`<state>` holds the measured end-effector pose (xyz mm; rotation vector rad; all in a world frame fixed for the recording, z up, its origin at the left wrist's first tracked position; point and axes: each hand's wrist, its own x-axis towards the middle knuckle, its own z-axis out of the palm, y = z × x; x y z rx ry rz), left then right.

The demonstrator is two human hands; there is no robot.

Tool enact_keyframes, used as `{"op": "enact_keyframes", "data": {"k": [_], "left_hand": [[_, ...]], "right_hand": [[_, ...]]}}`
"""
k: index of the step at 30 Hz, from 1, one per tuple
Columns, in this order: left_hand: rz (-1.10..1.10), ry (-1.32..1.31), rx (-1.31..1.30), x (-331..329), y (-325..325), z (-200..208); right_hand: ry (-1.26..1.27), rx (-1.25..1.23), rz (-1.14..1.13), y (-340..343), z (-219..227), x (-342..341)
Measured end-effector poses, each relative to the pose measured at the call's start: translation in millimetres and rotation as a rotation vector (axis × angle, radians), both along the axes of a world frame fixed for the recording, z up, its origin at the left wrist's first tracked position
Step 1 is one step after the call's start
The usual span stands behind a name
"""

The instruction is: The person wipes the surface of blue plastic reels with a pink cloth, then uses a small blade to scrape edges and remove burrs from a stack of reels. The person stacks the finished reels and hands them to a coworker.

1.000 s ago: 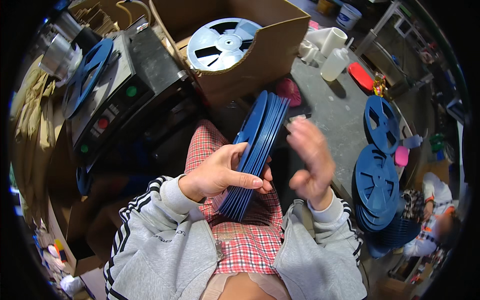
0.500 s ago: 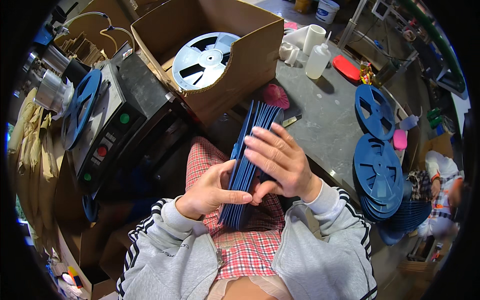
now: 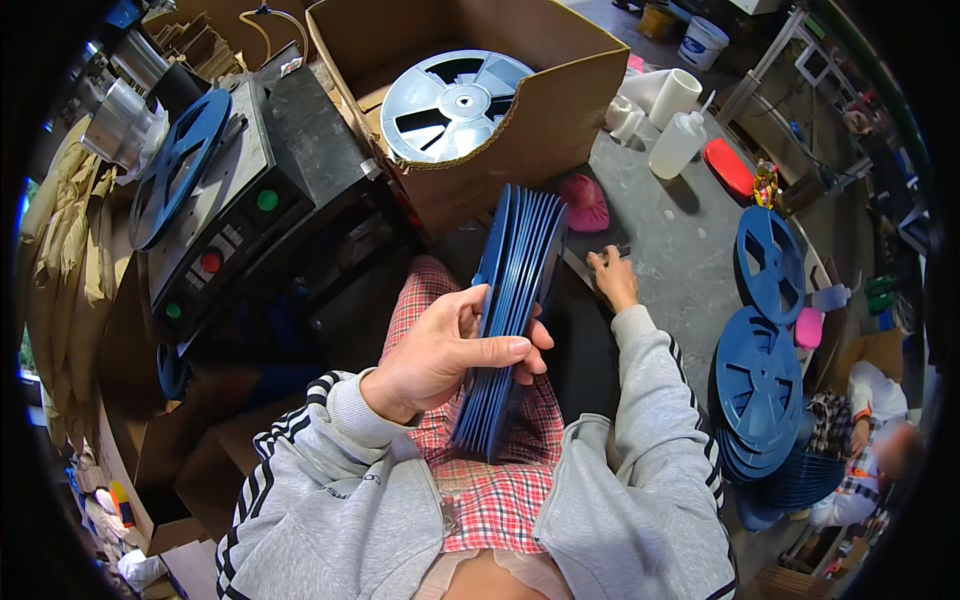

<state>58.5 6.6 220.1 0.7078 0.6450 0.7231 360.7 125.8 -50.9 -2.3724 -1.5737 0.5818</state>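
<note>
My left hand (image 3: 440, 350) is closed round a stack of blue plastic reels (image 3: 515, 270), held on edge above my lap. The thumb lies across the near rims and the fingertips show at the far side. My right hand (image 3: 614, 282) reaches forward to the grey table, its fingers pinched at a small slim dark tool (image 3: 624, 251) that is mostly hidden by them. Left of that hand lies a crumpled pink cloth-like bundle (image 3: 584, 203).
An open cardboard box (image 3: 530, 130) holds a grey-white reel (image 3: 460, 103). Several blue reels (image 3: 758, 370) are stacked at the table's right edge. A squeeze bottle (image 3: 678, 145) and a red case (image 3: 728, 167) stand farther back. To the left is a machine with coloured buttons (image 3: 240, 230).
My right hand has left the reel stack and moved forward right to the small tool on the table. My left hand keeps hold of the reels, now slightly more upright.
</note>
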Motion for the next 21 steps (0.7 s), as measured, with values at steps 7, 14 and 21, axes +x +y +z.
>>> {"op": "enact_keyframes", "data": {"k": [7,14,21], "left_hand": [[0.008,0.008,0.07,-10.9,-0.3,12.1],[0.002,0.041,0.128,-35.1,-10.7,34.3],[0.024,0.155,0.082,-44.4,-19.6,32.4]], "right_hand": [[-0.066,0.015,-0.244,15.7,-28.9,11.2],[0.607,0.306,-0.286,2.6,-33.0,41.9],[1.353,0.303,0.216,-121.8,228.5,-37.7]]}}
